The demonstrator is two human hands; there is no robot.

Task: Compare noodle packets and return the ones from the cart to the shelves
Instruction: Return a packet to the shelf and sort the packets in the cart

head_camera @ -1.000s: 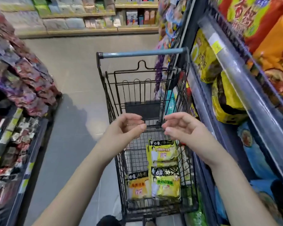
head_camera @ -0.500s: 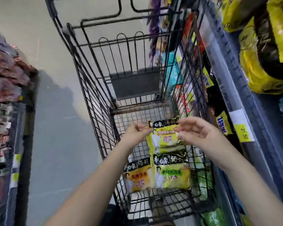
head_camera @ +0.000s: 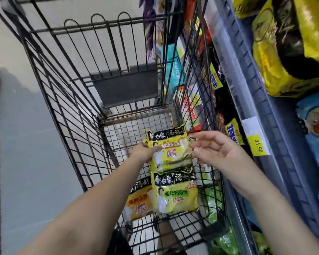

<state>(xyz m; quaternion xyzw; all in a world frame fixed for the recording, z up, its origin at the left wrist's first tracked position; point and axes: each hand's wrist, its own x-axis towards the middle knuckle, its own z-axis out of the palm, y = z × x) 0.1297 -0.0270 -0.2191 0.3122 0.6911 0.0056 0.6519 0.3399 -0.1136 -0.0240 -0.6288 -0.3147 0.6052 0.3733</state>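
Observation:
Three noodle packets lie in the wire cart. The farthest is a yellow packet with a black top band. My left hand grips its left edge, thumb on top. My right hand pinches its right edge with fingertips and thumb. Nearer to me lie a second yellow packet with green lettering and, at its left, an orange packet partly hidden by my left forearm.
Shelves run close along the cart's right side, with a rail carrying a yellow price tag. Big yellow multipacks and a blue pack sit on them. Grey aisle floor lies to the left. The cart's child-seat flap stands at the far end.
The view has dipped down and closer into the cart. Both hands dropped from above the cart onto the far yellow packet and took hold of its edges.

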